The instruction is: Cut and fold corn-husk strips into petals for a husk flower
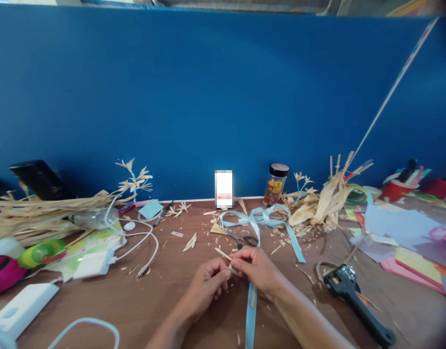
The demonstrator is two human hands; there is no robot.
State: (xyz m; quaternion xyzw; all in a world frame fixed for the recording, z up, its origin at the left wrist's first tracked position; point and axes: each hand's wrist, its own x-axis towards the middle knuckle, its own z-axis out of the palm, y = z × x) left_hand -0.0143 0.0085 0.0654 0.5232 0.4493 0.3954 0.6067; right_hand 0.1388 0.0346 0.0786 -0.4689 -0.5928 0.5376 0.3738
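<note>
My right hand (pixel 257 269) is closed, with its thumb and fingertips pinching a narrow pale husk strip (pixel 222 253) whose end sticks out up and to the left. My left hand (pixel 210 283) is closed too, its thumb and fingers pressed together at the lower part of this piece, where the exact grip is partly hidden. Beneath my right hand runs a light blue ribbon (pixel 251 315), looped into a bow (pixel 255 218) farther back. Just beyond my hands lie scissors (pixel 246 240) with dark handles. A loose husk piece (pixel 190 242) rests to their left.
Dried husks are heaped at left (pixel 55 208) and right (pixel 326 206). A husk flower (pixel 134 182) and a black-lidded jar (pixel 275 185) stand at the back. White cables (pixel 153 247) lie left; a black-handled tool (pixel 359 300) and coloured papers (pixel 390 225) lie right.
</note>
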